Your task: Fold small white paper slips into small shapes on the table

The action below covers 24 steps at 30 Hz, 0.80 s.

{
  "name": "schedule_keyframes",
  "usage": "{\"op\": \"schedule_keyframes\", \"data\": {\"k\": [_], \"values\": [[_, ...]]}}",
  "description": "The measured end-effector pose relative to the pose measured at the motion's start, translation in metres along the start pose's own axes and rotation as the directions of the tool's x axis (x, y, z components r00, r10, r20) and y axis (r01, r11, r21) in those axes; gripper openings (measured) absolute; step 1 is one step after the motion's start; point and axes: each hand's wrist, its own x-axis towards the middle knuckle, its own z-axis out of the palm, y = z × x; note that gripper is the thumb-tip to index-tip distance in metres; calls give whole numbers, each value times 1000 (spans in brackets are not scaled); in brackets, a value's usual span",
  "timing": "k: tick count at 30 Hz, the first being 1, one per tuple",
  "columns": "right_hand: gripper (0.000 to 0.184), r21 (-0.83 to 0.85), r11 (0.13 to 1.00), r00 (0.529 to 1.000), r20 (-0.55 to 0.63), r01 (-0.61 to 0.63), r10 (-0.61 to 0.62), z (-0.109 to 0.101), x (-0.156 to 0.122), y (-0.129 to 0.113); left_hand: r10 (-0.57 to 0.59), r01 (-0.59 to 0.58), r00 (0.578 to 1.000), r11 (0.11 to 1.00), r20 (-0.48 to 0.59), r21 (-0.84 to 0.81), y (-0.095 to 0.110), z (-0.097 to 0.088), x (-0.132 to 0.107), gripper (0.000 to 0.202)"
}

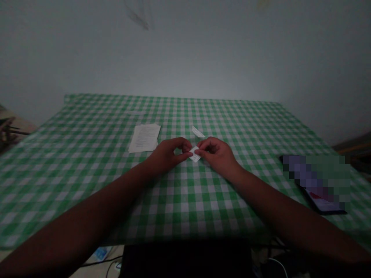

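Note:
Between my two hands, just above the checked tablecloth, is a small piece of white paper point(196, 156) with faint print, turned with a corner toward me. My left hand point(171, 152) pinches its left side between thumb and fingers. On the right side, my right hand point(217, 152) grips it with the thumb laid on top. A narrow printed paper strip point(198, 131) lies just beyond my fingertips. To the left of my left hand rests a stack of printed paper sheets point(145, 138), its edges slightly uneven.
A green and white checked tablecloth point(185, 204) covers the table. At the right lies a dark-edged phone or tablet point(321, 204), its screen partly blurred out. A pale wall point(185, 54) stands behind the table's far edge. Cables point(108, 266) show below the front edge.

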Motion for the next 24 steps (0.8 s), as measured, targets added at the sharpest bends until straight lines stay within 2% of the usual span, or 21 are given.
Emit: {"op": "schedule_keyframes", "data": {"k": [5, 18, 24], "values": [[20, 75, 996, 999, 4, -45, 44, 1, 0, -3, -49, 49, 999, 996, 0, -68, -1, 1, 1, 20], [26, 6, 997, 997, -11, -82, 82, 2, 1, -2, -58, 59, 998, 997, 26, -41, 3, 0, 0, 17], [26, 0, 994, 994, 25, -110, 110, 2, 1, -1, -43, 46, 998, 998, 54, -49, 4, 2, 0, 18]]}}
